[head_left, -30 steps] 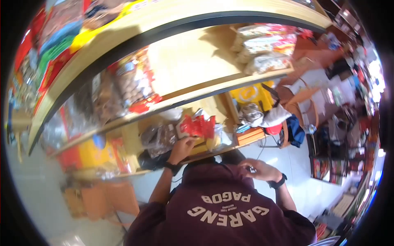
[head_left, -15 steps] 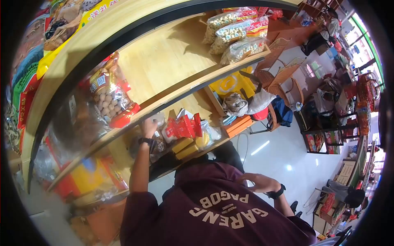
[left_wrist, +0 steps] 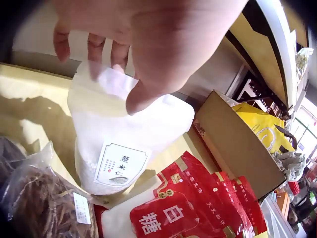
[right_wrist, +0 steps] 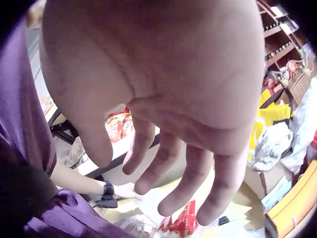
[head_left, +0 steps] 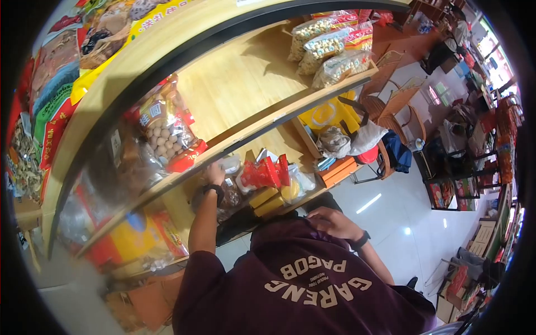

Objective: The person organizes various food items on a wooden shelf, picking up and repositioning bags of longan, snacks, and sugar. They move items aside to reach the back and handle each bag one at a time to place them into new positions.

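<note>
On the lower shelf my left hand (left_wrist: 148, 44) pinches the top of a white stand-up pouch (left_wrist: 121, 124) with a printed label. The thumb lies across its front and the fingers reach behind it. The pouch stands upright beside red-and-white sugar bags (left_wrist: 173, 208). On its other side lies a clear bag of brown dried strips (left_wrist: 47, 203). My right hand (right_wrist: 158, 94) holds nothing; its fingers hang loosely bent in front of the shirt, apart from the shelf goods.
Above, the middle shelf (head_left: 223, 95) bears bags of popcorn-like snacks (head_left: 335, 50) and a bag of round dried fruit (head_left: 167, 134). Its front edge (head_left: 268, 120) overhangs the lower shelf. Yellow boxes (head_left: 265, 200) lie near my body, and a yellow bag (head_left: 329, 117) is to the right.
My left hand has moved left from beside the red sugar bags to the white pouch and now pinches its top. The right hand has shifted slightly inward, toward the chest.
</note>
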Motion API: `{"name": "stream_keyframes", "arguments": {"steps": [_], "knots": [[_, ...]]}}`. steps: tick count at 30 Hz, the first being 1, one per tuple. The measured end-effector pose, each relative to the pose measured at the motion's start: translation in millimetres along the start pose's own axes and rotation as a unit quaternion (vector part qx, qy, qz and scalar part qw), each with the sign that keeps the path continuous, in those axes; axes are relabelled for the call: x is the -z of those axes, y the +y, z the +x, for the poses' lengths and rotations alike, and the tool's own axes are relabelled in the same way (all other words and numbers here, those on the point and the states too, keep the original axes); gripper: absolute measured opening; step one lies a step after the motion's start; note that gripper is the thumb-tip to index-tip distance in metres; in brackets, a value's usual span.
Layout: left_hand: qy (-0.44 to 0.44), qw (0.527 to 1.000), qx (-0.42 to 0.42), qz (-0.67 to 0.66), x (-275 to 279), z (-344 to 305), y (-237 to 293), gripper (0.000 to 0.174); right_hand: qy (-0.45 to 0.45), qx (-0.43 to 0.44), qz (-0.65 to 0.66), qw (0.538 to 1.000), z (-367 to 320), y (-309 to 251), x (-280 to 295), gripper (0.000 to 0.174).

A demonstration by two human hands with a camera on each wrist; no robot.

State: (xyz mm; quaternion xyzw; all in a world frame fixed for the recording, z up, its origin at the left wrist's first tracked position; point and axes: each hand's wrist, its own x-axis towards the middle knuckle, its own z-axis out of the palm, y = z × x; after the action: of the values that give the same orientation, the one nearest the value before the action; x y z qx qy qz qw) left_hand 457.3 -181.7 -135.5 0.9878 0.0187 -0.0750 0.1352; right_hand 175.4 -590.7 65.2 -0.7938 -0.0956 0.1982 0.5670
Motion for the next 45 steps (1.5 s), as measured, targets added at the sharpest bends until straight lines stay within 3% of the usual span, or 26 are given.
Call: {"name": "stream_keyframes", "arguments": {"steps": [3, 6, 9, 13, 14, 15, 16, 18, 19, 20, 21, 22, 23, 25, 27, 30, 32, 36, 39, 42, 45], "knots": [[0.018, 1.0, -0.009, 0.004, -6.9, -0.5, -12.3, 0.029, -0.055, -0.031, -0.044, 0.997, 22.9, -0.4, -14.4, 0.034], [0.039, 0.999, -0.022, 0.003, -11.4, -0.8, -30.2, 0.028, -0.062, 0.049, -0.106, 0.991, 37.1, 5.3, -25.0, 0.036], [0.056, 0.997, -0.047, -0.04, -1.5, -6.3, -38.0, 0.032, -0.088, 0.043, -0.11, 0.989, 46.5, 7.0, -28.9, 0.037], [0.026, 0.961, -0.078, -0.264, -18.6, -7.3, -65.6, 0.037, -0.1, 0.041, -0.088, 0.99, 62.0, 8.9, -34.4, 0.034], [0.031, 0.974, -0.037, -0.221, -0.9, -18.2, -49.3, 0.035, -0.104, 0.026, -0.058, 0.993, 65.7, 17.2, -37.2, 0.033], [0.113, 0.967, -0.057, -0.221, -11.3, -20.2, -54.1, 0.037, -0.109, 0.009, -0.029, 0.994, 69.5, 25.7, -39.6, 0.033], [0.15, 0.979, -0.031, -0.135, -17.3, -23.8, -55.1, 0.042, -0.106, -0.013, 0.008, 0.994, 73.2, 32.6, -41.0, 0.033], [0.26, 0.957, -0.005, -0.132, -13.9, -44.6, -38.4, 0.046, -0.091, -0.063, 0.079, 0.991, 79.6, 49.5, -43.5, 0.033], [0.243, 0.957, 0.01, -0.159, -9.7, -58.8, -30.2, 0.05, -0.056, -0.048, 0.076, 0.994, 80.0, 69.0, -48.8, 0.032], [0.226, 0.955, 0.024, -0.188, -6.4, -71.7, -21.2, 0.054, -0.1, -0.08, 0.043, 0.991, 78.2, 70.1, -46.8, 0.03], [0.289, 0.945, -0.018, -0.153, -7.5, -87.4, -13.3, 0.042, -0.142, -0.11, 0.009, 0.984, 78.3, 65.3, -41.6, 0.029], [0.157, 0.952, -0.006, -0.263, -12.2, -101.0, -11.8, 0.04, -0.182, -0.138, -0.026, 0.973, 79.5, 59.2, -36.6, 0.028], [0.02, 0.93, 0.006, -0.367, -16.8, -116.6, -10.7, 0.038, -0.197, -0.114, -0.001, 0.974, 74.3, 54.7, -36.0, 0.028], [-0.209, 0.876, -0.072, -0.428, -20.0, -153.8, -1.1, 0.035, -0.212, -0.151, 0.023, 0.965, 71.3, 53.7, -35.6, 0.029], [-0.339, 0.855, -0.125, -0.371, 5.6, -185.9, 25.2, 0.04, -0.224, -0.147, 0.022, 0.963, 71.8, 58.5, -33.7, 0.029], [-0.408, 0.851, -0.12, -0.307, 20.7, -214.8, 48.2, 0.047, -0.222, -0.064, -0.024, 0.973, 76.2, 75.3, -43.8, 0.026], [-0.409, 0.85, -0.113, -0.311, 20.9, -222.9, 51.1, 0.052, -0.189, 0.015, -0.079, 0.979, 81.2, 79.2, -46.6, 0.023], [-0.401, 0.849, -0.118, -0.323, 19.1, -224.4, 48.2, 0.051, -0.12, -0.002, -0.207, 0.971, 101.9, 64.3, -55.9, 0.021], [-0.428, 0.795, -0.22, -0.371, 30.5, -213.6, 41.2, 0.046, -0.053, 0.059, -0.255, 0.964, 123.8, 65.2, -59.5, 0.02], [-0.469, 0.777, -0.142, -0.395, 38.1, -209.6, 44.0, 0.04, -0.026, -0.005, -0.294, 0.955, 135.5, 71.1, -58.0, 0.019], [-0.461, 0.782, -0.21, -0.363, 68.1, -204.4, 56.3, 0.037, 0.003, -0.004, -0.309, 0.951, 139.7, 78.0, -57.1, 0.018]]}}
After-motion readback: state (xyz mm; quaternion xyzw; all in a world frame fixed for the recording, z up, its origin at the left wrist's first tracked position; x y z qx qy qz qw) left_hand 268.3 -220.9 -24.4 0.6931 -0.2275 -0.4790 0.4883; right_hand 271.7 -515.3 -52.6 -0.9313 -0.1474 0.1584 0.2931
